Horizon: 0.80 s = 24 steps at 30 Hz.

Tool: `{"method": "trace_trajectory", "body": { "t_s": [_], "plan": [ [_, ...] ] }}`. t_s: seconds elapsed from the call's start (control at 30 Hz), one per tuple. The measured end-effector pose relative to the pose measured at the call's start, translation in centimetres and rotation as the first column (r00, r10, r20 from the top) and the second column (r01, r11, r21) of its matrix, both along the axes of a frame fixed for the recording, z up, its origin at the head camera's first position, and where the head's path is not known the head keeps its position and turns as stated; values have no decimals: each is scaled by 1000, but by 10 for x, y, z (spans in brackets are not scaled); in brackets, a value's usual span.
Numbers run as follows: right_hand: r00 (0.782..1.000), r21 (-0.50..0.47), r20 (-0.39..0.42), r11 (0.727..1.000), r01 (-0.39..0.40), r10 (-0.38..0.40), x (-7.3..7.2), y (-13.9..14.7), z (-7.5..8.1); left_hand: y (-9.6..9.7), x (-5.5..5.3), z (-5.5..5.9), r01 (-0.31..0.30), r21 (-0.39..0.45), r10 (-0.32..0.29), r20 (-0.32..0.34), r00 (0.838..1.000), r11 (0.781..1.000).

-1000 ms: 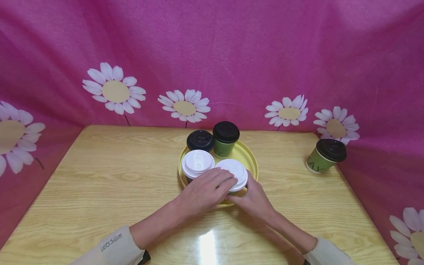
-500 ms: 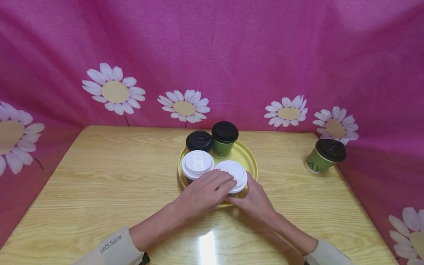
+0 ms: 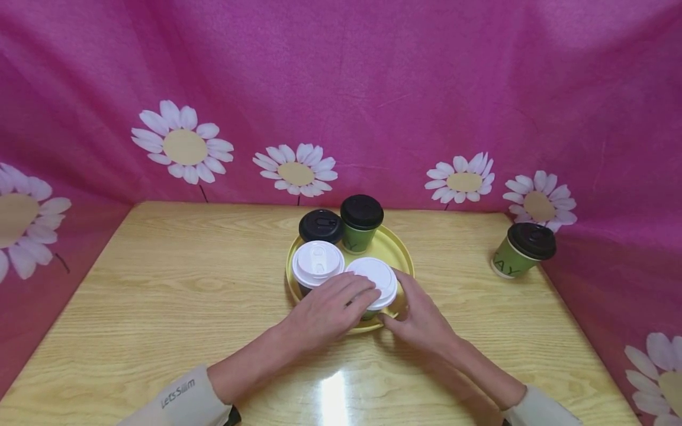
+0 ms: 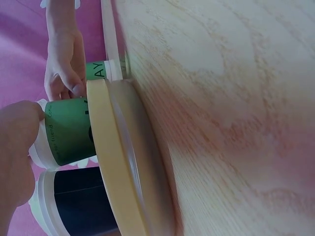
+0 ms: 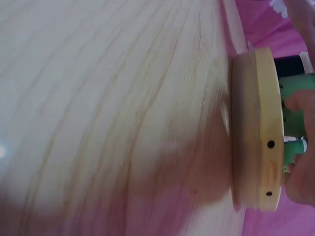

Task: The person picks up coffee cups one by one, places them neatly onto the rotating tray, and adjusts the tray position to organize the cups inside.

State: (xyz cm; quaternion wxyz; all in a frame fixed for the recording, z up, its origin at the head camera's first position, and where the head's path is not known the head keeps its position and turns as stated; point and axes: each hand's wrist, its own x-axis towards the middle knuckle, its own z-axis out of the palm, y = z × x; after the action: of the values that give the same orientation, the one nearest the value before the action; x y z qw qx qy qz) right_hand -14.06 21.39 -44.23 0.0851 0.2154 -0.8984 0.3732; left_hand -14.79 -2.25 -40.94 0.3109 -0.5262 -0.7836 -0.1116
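Observation:
A green paper coffee cup with a white lid [image 3: 373, 271] stands in the round yellow tray [image 3: 401, 251], nearest the person. My left hand [image 3: 331, 305] rests on that lid, its fingers lying across the top. In the left wrist view a fingertip comes over the rim of the green cup [image 4: 68, 132]. My right hand [image 3: 424, 318] is at the cup's right side, thumb and fingers spread apart over the tray's edge. Touching the left hand's side, a dark cup with a white lid [image 3: 318, 259] stands to the left.
Behind them in the tray are a black-lidded cup [image 3: 321, 226], its body hidden, and a green cup with a black lid [image 3: 360, 236]. Another black-lidded green cup [image 3: 515, 260] stands on the wooden table [image 3: 202, 266] at far right. A pink flowered cloth [image 3: 373, 106] hangs behind.
My right hand has let go of the green cup's side and moved slightly right, with thumb and fingers spread wider. The left hand has stayed on the lid.

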Motion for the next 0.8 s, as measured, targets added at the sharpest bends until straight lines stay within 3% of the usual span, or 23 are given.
{"method": "trace_trajectory", "body": {
  "t_s": [0.13,0.33,0.63,0.8],
  "plan": [
    [998,2,2,998,65,-65,-6,9,2,0,1,0,-3,-11,3,9,1000,1000],
    [976,-100,141,978,183,-168,-26,21,5,0,1,1,-9,-20,9,28,1000,1000],
    [940,-172,299,960,223,-165,-47,29,5,1,2,2,-16,-16,16,9,1000,1000],
    [923,-167,346,957,238,-169,-55,29,3,1,2,3,-4,-11,4,47,999,1000]
  ]
}}
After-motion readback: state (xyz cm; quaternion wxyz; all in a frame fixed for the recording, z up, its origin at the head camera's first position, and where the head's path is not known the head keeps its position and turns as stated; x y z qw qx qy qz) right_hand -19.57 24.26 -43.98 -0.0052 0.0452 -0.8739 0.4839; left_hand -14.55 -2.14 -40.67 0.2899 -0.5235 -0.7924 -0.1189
